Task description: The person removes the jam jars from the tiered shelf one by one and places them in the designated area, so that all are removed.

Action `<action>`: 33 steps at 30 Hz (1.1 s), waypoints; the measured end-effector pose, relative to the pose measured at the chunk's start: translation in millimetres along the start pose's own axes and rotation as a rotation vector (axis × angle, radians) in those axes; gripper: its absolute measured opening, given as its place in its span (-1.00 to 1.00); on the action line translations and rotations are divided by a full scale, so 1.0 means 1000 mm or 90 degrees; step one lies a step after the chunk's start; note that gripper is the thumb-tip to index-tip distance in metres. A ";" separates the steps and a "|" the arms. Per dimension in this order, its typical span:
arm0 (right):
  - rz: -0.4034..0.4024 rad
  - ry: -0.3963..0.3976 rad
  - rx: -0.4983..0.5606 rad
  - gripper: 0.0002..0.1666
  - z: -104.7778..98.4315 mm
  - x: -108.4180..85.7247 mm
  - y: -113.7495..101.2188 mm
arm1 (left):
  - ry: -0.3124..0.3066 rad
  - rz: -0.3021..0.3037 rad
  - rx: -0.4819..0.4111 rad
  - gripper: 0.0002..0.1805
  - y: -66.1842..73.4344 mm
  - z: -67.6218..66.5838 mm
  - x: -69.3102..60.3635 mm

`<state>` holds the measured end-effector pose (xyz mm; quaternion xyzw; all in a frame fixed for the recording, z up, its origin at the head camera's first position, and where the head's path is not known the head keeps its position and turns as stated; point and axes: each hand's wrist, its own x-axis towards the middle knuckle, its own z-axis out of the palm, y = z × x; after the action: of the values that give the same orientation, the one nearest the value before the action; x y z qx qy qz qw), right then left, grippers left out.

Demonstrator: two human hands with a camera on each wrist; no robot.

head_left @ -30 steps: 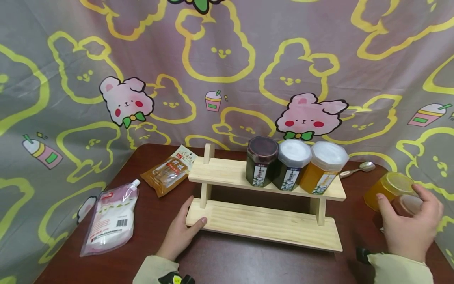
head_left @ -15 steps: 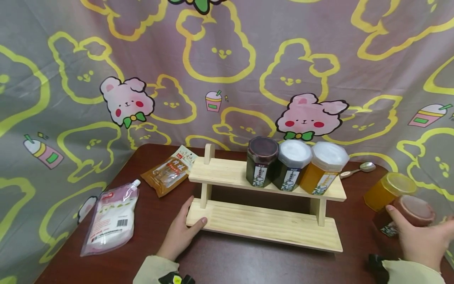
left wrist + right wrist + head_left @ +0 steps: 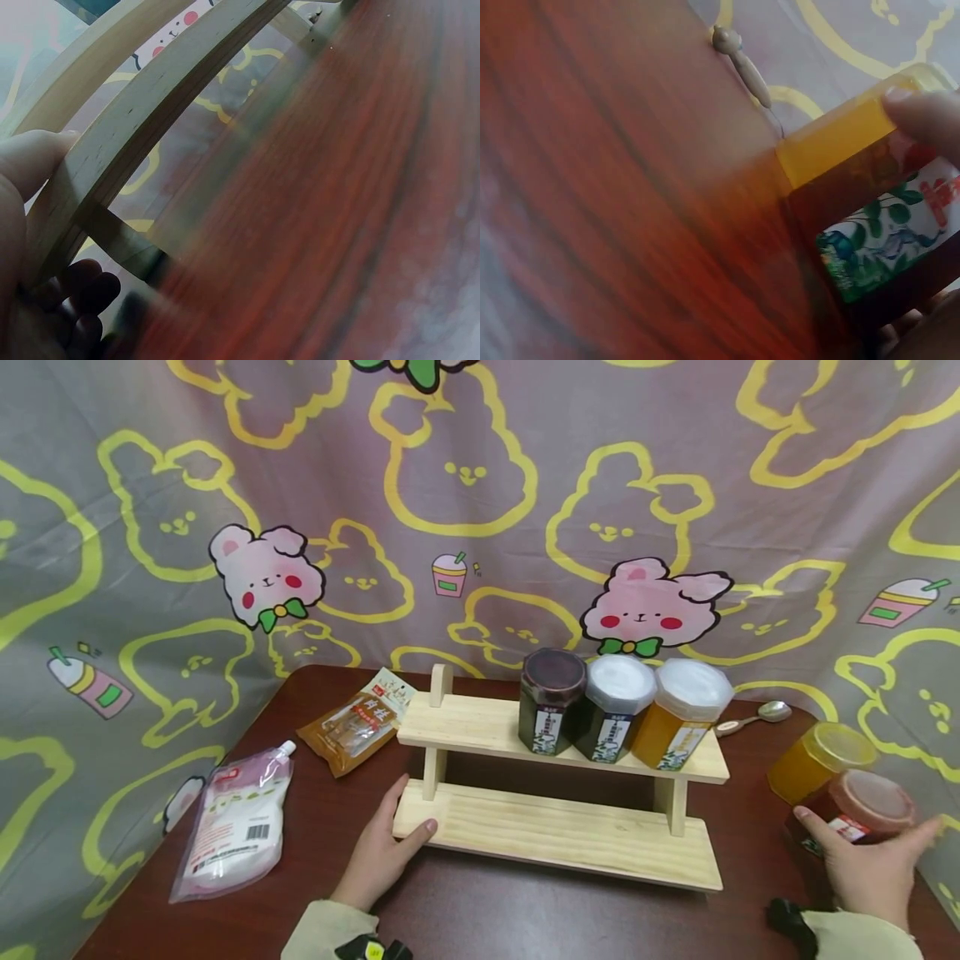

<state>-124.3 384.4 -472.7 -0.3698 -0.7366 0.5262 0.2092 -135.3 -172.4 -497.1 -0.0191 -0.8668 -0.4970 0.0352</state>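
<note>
A two-tier wooden shelf rack (image 3: 555, 839) stands mid-table. My left hand (image 3: 390, 843) grips the left end of its lower board, thumb on top and fingers curled beneath, as the left wrist view shows. At the right, my right hand (image 3: 873, 868) is around a dark red jar (image 3: 877, 802), thumb on its near left side. In the right wrist view, the jar's leaf-patterned label (image 3: 877, 240) shows between thumb and fingers; its base appears to be on the table. A yellow jar (image 3: 821, 760) stands right behind it.
On the upper board stand a dark jar (image 3: 551, 702), a white-lidded dark jar (image 3: 615, 706) and a white-lidded amber jar (image 3: 681, 714). A spoon (image 3: 772, 712) lies behind. Left are a brown packet (image 3: 356, 722) and a white spouted pouch (image 3: 236, 822). A patterned curtain (image 3: 480, 510) hangs behind.
My right hand first drew back to the right from the dark red jar, then came back around it. The jar has turned, showing a red-and-white label part. My left hand has stayed put.
</note>
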 end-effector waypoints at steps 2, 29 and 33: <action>0.019 0.001 -0.022 0.46 0.001 0.000 0.002 | 0.000 -0.001 -0.001 -0.01 0.000 0.000 0.000; 0.043 0.070 0.184 0.18 0.007 -0.019 0.008 | -0.001 -0.015 0.010 -0.01 0.000 0.000 0.000; 0.043 0.042 0.174 0.16 0.009 -0.031 0.008 | 0.000 -0.011 0.010 -0.01 0.000 0.000 0.000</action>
<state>-108.2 357.0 -480.4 -0.3795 -0.6380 0.6157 0.2643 -135.6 -172.6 -496.6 -0.0112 -0.8709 -0.4904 0.0308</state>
